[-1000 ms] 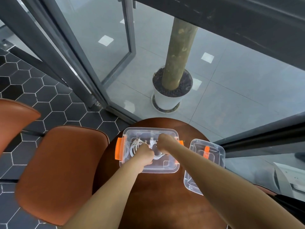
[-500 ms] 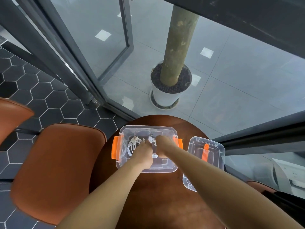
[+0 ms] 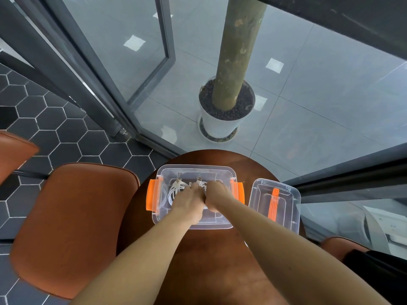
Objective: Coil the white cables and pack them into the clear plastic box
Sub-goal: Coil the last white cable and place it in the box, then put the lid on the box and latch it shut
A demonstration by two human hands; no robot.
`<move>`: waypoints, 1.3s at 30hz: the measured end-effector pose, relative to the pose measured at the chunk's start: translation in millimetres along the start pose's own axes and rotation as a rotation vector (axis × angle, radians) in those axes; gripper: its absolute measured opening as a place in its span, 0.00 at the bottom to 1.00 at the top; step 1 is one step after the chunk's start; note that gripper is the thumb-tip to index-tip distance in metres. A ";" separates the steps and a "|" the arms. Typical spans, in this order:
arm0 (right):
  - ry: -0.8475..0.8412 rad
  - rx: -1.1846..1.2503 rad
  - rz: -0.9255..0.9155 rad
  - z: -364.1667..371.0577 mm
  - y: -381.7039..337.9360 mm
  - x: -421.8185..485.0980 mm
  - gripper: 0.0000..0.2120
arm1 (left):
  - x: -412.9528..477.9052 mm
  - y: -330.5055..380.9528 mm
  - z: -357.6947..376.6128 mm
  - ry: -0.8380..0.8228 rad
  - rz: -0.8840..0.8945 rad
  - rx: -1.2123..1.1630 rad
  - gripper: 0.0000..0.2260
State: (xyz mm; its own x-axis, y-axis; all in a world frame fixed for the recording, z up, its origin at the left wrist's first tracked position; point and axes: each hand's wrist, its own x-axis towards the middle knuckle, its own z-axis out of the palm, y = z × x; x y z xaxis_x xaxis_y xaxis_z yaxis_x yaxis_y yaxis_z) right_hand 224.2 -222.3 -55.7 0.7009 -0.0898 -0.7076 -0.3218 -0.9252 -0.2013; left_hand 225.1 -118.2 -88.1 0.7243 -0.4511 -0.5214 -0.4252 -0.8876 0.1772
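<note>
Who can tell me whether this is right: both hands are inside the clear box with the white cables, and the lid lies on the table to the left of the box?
One detail is wrong. The head view shows the lid lying on the table to the right of the box, not the left. The rest stands: the left hand and right hand are inside the box with the cables.

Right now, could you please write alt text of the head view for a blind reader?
A person's left hand and right hand reach together into an open clear plastic box of coiled white cables on a round table. Its lid lies to the right.
</note>
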 end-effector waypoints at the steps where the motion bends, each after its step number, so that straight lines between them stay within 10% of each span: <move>1: 0.000 0.007 0.004 1.1 -0.3 0.5 0.13 | -0.3 -0.6 -1.3 0.010 0.018 0.054 0.20; 20: 0.307 0.047 -0.232 -3.0 10.8 -37.3 0.19 | -34.3 -21.8 -27.1 0.147 0.108 0.218 0.22; 39: 0.451 0.313 -0.026 8.1 94.3 -118.3 0.17 | -106.3 45.0 -45.9 0.325 0.074 0.067 0.21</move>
State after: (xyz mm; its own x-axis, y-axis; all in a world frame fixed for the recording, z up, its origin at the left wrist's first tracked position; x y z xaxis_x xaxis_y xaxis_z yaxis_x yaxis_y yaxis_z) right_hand 105.8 -295.9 3.5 0.8922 -0.2815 -0.3533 -0.4268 -0.7815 -0.4550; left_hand 153.9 -114.4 13.6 0.8208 -0.5295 -0.2144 -0.5096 -0.8483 0.1440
